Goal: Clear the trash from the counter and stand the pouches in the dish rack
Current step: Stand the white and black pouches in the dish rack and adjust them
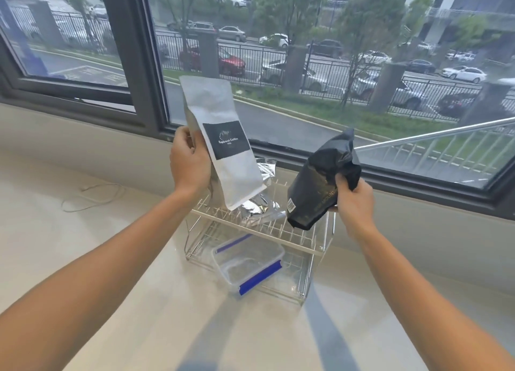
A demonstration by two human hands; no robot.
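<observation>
My left hand [189, 164] grips the left edge of a tall white coffee pouch [220, 145] with a black label, held tilted just above the top tier of the white wire dish rack [309, 246]. My right hand [354, 203] holds a crumpled black pouch [317, 192] by its right side, its bottom corner touching or just over the rack's top tier. A shiny silver foil pouch [262, 206] lies in the top tier behind the white pouch, partly hidden by it.
A clear plastic container with blue clips [250, 264] sits on the rack's lower level. A thin white cable [92, 198] lies on the pale counter to the left. A large window with a dark frame runs along the back behind the sill.
</observation>
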